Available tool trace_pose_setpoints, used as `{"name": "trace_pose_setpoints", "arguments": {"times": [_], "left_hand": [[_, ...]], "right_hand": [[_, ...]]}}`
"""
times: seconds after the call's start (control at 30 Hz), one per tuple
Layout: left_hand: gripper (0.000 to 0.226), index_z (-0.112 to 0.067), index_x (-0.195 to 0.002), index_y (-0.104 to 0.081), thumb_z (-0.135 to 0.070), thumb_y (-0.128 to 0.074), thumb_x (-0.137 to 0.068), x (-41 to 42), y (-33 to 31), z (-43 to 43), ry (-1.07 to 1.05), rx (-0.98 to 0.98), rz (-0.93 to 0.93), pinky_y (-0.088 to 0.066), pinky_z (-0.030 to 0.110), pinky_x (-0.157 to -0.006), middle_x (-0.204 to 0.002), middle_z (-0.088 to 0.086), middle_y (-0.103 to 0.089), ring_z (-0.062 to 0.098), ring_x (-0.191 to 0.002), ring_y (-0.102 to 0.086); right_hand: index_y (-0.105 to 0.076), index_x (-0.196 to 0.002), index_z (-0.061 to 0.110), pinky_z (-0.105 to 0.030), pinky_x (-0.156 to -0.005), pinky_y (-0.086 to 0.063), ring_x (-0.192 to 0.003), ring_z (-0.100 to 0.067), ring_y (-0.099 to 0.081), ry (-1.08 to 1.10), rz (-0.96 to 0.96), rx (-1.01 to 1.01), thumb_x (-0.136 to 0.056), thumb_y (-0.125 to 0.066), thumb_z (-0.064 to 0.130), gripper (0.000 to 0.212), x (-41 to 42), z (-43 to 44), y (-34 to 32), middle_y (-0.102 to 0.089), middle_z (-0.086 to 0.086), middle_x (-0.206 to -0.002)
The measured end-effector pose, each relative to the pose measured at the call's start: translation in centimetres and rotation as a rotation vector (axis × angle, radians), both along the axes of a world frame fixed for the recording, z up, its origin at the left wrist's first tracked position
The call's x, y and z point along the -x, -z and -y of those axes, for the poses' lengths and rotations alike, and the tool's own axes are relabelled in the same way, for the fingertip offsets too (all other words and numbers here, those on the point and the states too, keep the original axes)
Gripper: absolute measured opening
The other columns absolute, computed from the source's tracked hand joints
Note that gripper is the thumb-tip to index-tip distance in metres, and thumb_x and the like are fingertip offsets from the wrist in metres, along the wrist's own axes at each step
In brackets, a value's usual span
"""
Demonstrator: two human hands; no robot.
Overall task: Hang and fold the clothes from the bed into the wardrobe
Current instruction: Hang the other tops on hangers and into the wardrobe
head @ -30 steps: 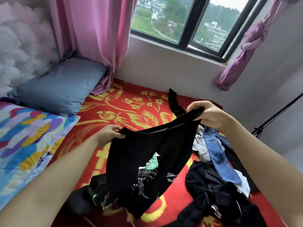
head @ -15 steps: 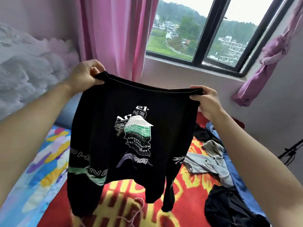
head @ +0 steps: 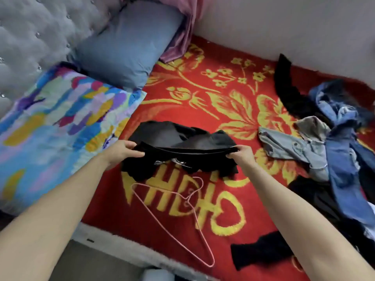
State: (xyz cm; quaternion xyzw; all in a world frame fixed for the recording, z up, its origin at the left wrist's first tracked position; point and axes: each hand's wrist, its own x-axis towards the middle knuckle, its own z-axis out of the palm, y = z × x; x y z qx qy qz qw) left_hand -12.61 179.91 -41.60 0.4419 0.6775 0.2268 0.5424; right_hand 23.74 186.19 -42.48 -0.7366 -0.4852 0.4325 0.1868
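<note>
Garment in hand: black T-shirt with white print (head: 182, 138), bunched in folds on the middle of the bed. Its near edge is drawn into a taut band, and a scrap of the print shows below that band.
Left hand (head: 121, 152): thumb and fingers pinch the left end of the band.
Right hand (head: 242, 154): thumb and fingers pinch the right end of the band.
Hands, spacing: well apart, one at each end of the shirt's edge.
Hanger: thin pink wire hanger (head: 186, 197), flat on the bed between the forearms. Its hook lies close under the T-shirt; whether they touch cannot be told.
Bed cover: red plush blanket with yellow flowers and lettering (head: 113, 230), lying under the shirt and hanger.
Clothes heap: tangled blue denim, grey and black garments (head: 341, 151), on the right side of the bed.
Loose piece: black cloth strip (head: 261, 254), beside the right forearm.
Pillow: blue-grey pillow (head: 125, 45), at the head of the bed.
Quilt: multicoloured brush-stroke quilt (head: 60, 110), to the left of the blanket.
Headboard: grey tufted headboard with studs (head: 30, 27).
Curtain: pink curtain hem (head: 180, 37), resting on the bed beside the pillow.
</note>
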Motion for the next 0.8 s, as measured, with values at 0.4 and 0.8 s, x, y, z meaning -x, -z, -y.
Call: {"name": "trace_pose_setpoints", "arguments": {"times": [0.4,0.8], "left_hand": [[0.029,-0.011,-0.056,-0.058,-0.009,-0.068,-0.083,-3.5,10.8,7.4,-0.256,0.026,-0.062,-0.032,0.015,-0.048,-0.046,-0.012,-0.048,0.0,-0.048,-0.042],[0.017,-0.011,-0.067,-0.066,-0.01,-0.068,-0.083,-4.5,12.9,9.2,-0.332,-0.058,-0.051,-0.041,0.01,-0.052,-0.052,-0.012,-0.061,0.0,-0.052,-0.051]], "right_hand": [[-0.045,-0.124,0.004,-0.043,-0.098,-0.04,-0.123,-0.036,-0.041,0.205,0.331,0.404,-0.088,-0.058,0.034,0.048,2.8,11.3,16.9,-0.045,-0.02,-0.131],[-0.046,-0.124,0.01,-0.038,-0.095,-0.04,-0.12,-0.03,-0.046,-0.336,0.665,0.515,-0.095,-0.044,0.015,0.03,4.9,20.7,25.6,-0.05,-0.011,-0.127]]}}
